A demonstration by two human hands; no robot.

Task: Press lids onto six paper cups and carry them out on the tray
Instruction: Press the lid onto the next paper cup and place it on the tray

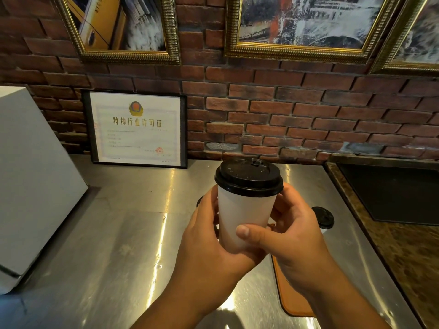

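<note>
You hold the cup [244, 217] above the desk [118, 233], toward its right edge. Left hand [204, 241] and right hand [294, 233] curl their fingers round its wall. It is thin paper, likely light and crushable, so grip low and gently. Press the lid [248, 178] only at its rim.

Body in view: two hands and two forearms. Left hand [204, 238] bare, right hand [294, 236] bare. Left forearm [180, 298] and right forearm [339, 293] also bare, uncovered all the way to the bottom frame edge, both looking wider toward that edge. Right thumbnail [242, 230] visible: short, trimmed, plain. Fingers [286, 195] only partly visible, rounded tips, nails on them can't be made out. Knuckle creases show on the right hand's back.
</note>
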